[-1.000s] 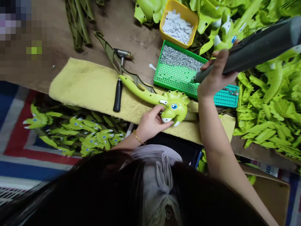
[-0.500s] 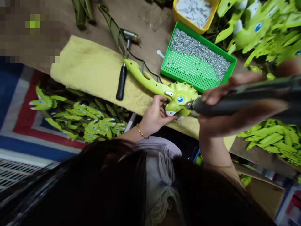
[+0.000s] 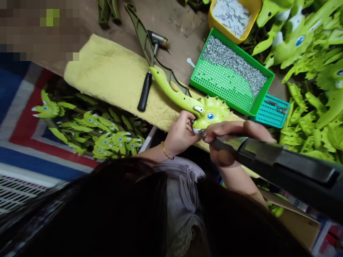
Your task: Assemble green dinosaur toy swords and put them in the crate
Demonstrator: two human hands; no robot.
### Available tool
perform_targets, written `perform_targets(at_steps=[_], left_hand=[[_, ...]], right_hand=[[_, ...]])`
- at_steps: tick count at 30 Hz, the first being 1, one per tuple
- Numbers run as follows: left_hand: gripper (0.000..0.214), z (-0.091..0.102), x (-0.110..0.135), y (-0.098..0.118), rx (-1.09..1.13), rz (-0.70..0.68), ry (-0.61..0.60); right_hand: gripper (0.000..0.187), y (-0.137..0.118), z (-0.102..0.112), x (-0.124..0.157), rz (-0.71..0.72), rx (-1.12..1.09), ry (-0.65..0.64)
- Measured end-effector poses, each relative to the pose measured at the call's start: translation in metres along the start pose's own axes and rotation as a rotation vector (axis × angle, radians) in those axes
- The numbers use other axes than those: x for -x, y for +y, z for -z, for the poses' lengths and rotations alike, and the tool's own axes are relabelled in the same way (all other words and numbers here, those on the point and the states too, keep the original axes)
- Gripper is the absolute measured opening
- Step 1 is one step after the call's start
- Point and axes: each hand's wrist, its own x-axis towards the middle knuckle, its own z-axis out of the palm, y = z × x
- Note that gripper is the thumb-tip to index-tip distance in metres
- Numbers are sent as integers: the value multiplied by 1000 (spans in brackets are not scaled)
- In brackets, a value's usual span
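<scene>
Striped rug (image 3: 24,157) in red, white and blue spreads across the nine o'clock side, a heap of lime-green toy parts (image 3: 91,132) lying on it. A pixelated patch (image 3: 40,28) masks the ten o'clock corner, and whatever lies there cannot be made out. Dark hair (image 3: 107,214) from the worker's own head blocks six o'clock, covering most of a pale top (image 3: 184,182).

At centre, a green plastic dinosaur toy (image 3: 206,116) lies across a folded yellow towel (image 3: 107,75), just beside a black-handled hammer (image 3: 146,89) and an olive ridged strip (image 3: 142,35). The worker's left hand (image 3: 180,134), wearing a gold bracelet (image 3: 165,150), is closed around the toy's snout. The right hand (image 3: 227,142) is wrapped around an electric screwdriver (image 3: 281,164), whose dark body runs out of frame at four o'clock. Its tip meets the toy near the left fingers, though the exact contact point is hidden.

At one o'clock sit a green perforated tray (image 3: 227,85) holding silver screws, a teal tray (image 3: 270,114) and a yellow bin (image 3: 233,18) cut off by the top edge. More green toy parts (image 3: 313,71) are massed at two o'clock.
</scene>
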Motion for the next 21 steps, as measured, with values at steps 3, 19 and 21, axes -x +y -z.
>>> perform_targets(at_steps=[3, 19, 21], left_hand=[[49, 0, 2, -1, -42, 19, 10], [54, 9, 1, 11, -405, 14, 10], [57, 22, -11, 14, -62, 128, 115]], right_hand=[[56, -8, -14, -7, 152, 18, 174], [46, 109, 51, -128, 195, 197, 777], [46, 108, 52, -126, 148, 142, 738]])
